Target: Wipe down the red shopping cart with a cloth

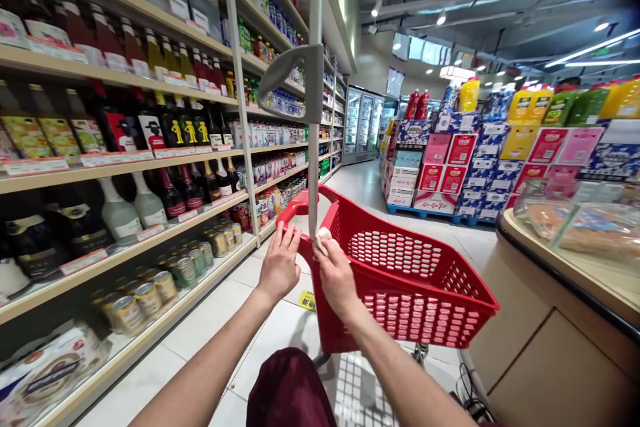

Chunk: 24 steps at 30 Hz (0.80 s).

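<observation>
A red shopping basket with perforated walls (400,240) stands in front of me, and its visible inside holds nothing. My left hand (281,263) rests with straight fingers on the red rim at its near left corner, thumb apart. Close beside it, my right hand (339,273) pinches a small white wad, cloth or tissue (324,235), at the foot of an upright metal pole (313,167). A grey plastic loop-shaped piece (315,83) is fixed higher on that pole. Part of the wad is hidden by my fingers.
Shelves (125,173) with bottles and cans line the left side. Stacked drink cartons (445,167) stand on a blue pallet beyond the basket. At right is a counter (565,307) with packed food on top. A dark red knee (293,387) shows below, and glass-door fridges (363,120) far back.
</observation>
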Each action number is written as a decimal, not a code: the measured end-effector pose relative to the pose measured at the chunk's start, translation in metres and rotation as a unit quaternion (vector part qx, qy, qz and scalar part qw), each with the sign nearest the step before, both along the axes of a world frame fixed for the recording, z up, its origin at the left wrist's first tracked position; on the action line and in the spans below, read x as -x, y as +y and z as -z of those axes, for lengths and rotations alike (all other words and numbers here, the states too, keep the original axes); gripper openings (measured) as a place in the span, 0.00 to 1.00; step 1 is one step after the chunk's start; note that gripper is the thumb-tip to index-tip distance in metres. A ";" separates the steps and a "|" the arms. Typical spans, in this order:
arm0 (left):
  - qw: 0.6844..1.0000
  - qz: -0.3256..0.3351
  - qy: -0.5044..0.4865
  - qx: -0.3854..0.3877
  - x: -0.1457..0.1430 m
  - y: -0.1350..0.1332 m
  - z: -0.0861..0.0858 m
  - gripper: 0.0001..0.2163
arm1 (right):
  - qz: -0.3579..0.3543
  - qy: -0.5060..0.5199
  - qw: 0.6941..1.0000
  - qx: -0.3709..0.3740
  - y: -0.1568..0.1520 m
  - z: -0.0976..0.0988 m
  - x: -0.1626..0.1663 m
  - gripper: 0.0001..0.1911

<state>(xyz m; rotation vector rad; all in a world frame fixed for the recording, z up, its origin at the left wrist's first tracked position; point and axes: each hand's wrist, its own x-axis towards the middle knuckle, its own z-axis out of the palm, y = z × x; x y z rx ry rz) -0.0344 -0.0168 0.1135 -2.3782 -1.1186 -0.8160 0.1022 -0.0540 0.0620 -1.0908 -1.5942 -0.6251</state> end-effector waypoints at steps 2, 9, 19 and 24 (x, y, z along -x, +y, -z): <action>1.000 0.007 0.000 0.002 0.001 -0.001 0.002 0.31 | -0.012 -0.059 0.998 -0.024 -0.001 -0.024 -0.012 0.20; 1.000 0.005 -0.018 0.010 0.002 -0.007 0.009 0.33 | 0.022 -0.139 0.984 -0.111 0.024 -0.168 -0.034 0.24; 0.999 0.021 -0.017 0.018 0.004 -0.008 0.008 0.34 | 0.025 -0.292 0.955 -0.043 0.020 -0.152 -0.048 0.28; 1.000 0.017 -0.001 0.024 0.004 -0.009 0.006 0.34 | 0.014 -0.284 0.959 -0.011 0.016 -0.115 -0.046 0.24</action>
